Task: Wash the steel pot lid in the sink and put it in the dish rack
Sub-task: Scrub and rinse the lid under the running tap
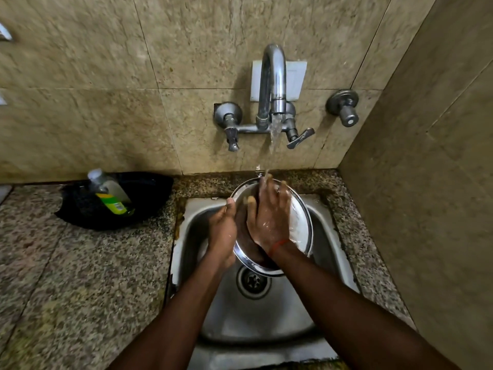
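The round steel pot lid [300,222] is held tilted over the steel sink [256,316], under water running from the tap [273,84]. My left hand [222,231] grips the lid's left rim. My right hand [269,214] lies flat with fingers spread on the lid's face, wet and in the stream. A large part of the lid is hidden behind both hands. No dish rack is in view.
A black tray [149,193] on the granite counter at the left holds a clear soap bottle [110,193] with a green label. Two tap handles and a wall valve [344,108] stick out of the tiled wall. The drain [253,281] lies below the lid. A tiled side wall stands at the right.
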